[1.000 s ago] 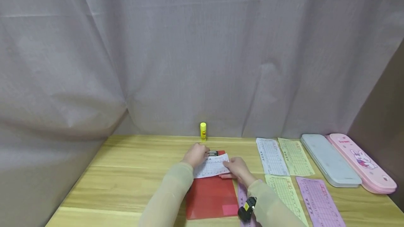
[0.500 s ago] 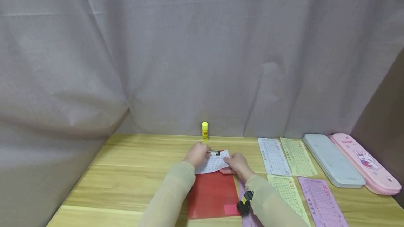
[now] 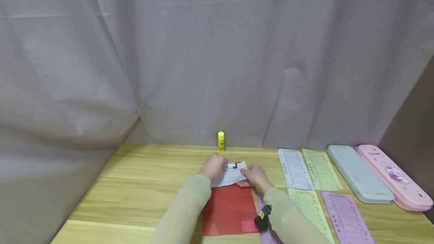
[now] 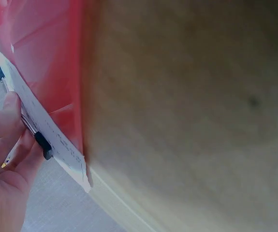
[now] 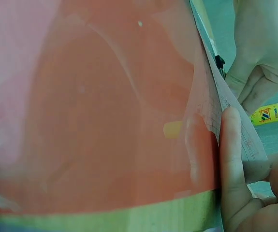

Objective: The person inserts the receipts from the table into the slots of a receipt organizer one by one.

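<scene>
A red plastic folder (image 3: 230,210) with a metal clip (image 3: 231,165) at its far end lies in front of me. Over that end sits a white printed slip (image 3: 228,178), its far edge at the clip. My left hand (image 3: 213,166) holds the clip; in the left wrist view its thumb and fingers close around the metal bar between the black end pieces (image 4: 43,143). My right hand (image 3: 256,177) pinches the slip's right end, thumb on top and fingers below, as the right wrist view shows. The slip bends slightly between the hands.
A yellow glue stick (image 3: 221,141) stands at the table's back edge. To the right lie white (image 3: 296,169), yellow (image 3: 321,169) and purple (image 3: 348,217) slips. Beyond them are a grey case (image 3: 361,174) and a pink pencil case (image 3: 395,176). Another purple slip is partly under the right forearm.
Both hands have moved the white slip slightly farther back against the clip, whose bar now shows in front of the slip's far edge. In the last half second the hands barely move.
</scene>
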A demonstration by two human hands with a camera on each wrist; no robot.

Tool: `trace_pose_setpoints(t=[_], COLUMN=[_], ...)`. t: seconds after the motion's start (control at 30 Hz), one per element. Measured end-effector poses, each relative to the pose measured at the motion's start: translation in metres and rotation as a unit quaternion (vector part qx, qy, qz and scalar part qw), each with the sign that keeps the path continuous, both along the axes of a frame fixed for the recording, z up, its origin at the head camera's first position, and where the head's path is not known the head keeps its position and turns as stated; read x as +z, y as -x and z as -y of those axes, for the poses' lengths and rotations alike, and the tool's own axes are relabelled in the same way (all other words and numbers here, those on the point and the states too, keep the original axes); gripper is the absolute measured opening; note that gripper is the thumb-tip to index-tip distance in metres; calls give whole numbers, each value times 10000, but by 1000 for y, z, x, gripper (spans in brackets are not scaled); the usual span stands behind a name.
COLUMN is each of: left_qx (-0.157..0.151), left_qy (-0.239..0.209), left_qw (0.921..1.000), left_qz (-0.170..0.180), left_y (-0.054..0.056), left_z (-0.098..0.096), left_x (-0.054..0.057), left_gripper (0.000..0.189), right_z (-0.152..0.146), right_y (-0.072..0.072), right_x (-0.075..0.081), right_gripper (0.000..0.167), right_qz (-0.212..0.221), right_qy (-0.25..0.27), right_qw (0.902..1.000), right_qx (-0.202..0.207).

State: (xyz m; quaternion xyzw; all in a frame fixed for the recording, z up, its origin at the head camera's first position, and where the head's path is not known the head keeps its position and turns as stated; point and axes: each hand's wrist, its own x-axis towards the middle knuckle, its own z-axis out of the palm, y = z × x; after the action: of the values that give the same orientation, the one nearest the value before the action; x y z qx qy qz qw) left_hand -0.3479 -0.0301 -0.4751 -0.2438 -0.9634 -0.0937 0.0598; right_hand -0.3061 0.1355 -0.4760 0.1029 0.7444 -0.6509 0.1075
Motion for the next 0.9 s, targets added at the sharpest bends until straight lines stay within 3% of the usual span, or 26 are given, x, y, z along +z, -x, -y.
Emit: trace_pose_setpoints(t=[0.33, 0.57, 0.73, 0.9], left_qx=[-301, -201, -147, -159], left_qy=[-500, -1050, -1123, -1138], left_qw=[9981, 9939, 9932, 9931], left_qz=[-194, 283, 263, 252], left_y=[0, 0, 0, -1], left_z=[3, 9, 13, 12], left_x=[3, 0, -2, -1], left_gripper=[19, 21, 22, 23], right_z=[-3, -6, -11, -18], right_y=[1, -2, -1, -2], right_x=[1, 3, 6, 11], right_gripper=[14, 20, 24, 14], right_qz=[-139, -431, -577, -711], right_qy=[-438, -1365, -1738, -1914], right_qw=[9989, 9897, 9830, 9784], right_qx=[-28, 14, 164, 324])
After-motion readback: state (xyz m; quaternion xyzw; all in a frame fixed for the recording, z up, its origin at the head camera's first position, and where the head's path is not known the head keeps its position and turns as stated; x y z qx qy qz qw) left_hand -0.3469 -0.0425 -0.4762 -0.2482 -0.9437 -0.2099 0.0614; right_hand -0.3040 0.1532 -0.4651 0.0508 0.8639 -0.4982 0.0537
